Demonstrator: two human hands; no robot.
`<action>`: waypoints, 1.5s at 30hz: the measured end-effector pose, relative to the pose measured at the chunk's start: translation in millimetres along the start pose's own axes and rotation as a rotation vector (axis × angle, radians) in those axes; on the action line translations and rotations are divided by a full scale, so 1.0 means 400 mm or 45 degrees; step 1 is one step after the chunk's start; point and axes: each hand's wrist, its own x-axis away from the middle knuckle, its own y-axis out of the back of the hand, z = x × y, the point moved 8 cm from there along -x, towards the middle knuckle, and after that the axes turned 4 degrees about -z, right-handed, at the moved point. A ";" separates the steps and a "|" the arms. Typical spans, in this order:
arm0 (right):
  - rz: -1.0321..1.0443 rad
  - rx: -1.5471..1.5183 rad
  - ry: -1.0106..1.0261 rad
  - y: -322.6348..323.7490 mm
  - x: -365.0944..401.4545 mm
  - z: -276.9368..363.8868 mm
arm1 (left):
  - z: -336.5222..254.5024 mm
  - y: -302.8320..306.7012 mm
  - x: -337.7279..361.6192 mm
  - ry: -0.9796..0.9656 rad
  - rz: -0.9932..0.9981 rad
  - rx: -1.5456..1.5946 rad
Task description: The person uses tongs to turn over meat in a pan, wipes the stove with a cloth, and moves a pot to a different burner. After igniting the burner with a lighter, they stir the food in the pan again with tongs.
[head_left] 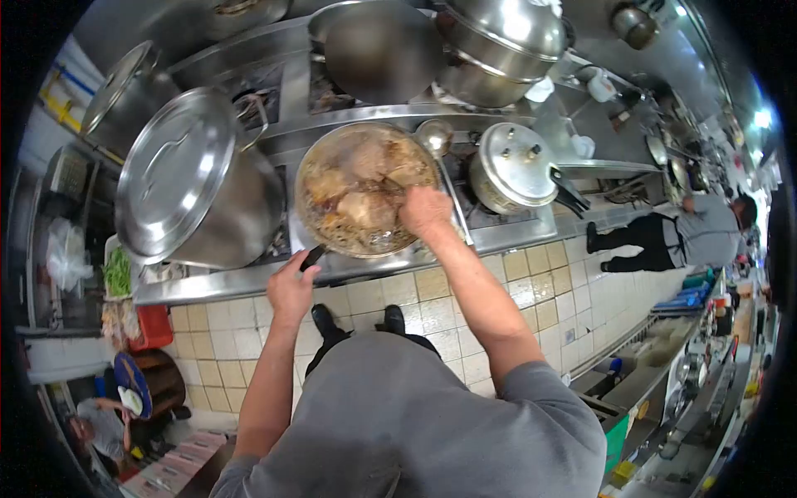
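Observation:
A wide round pan (300, 207) sits on the stove in front of me, filled with bubbling brown broth and large pale pieces of meat (368, 211). At its near left edge, my left hand (290, 286) is closed around the black pan handle (312, 257). My right hand (427, 211) is a fist over the pan's right side. A thin dark utensil seems to run from it into the broth; I cannot tell its kind. Just right of the pan lies a metal ladle (435, 136), bowl end away from me.
A tall lidded stockpot (187, 178) stands left, a pressure cooker (513, 166) right. Behind are a dark wok (382, 51) and a stacked steamer (498, 50). One person (706, 232) stands at far right, another (104, 427) at lower left. A red crate (152, 327) is on the left.

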 end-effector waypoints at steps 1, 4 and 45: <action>-0.013 0.016 0.024 0.010 0.000 0.009 | -0.002 0.001 -0.001 0.011 0.001 -0.011; -0.026 0.036 0.076 0.042 -0.006 0.047 | -0.008 0.009 0.000 0.085 0.020 0.013; -0.182 -0.164 0.047 0.105 -0.055 -0.108 | -0.017 0.027 -0.005 0.057 0.024 0.045</action>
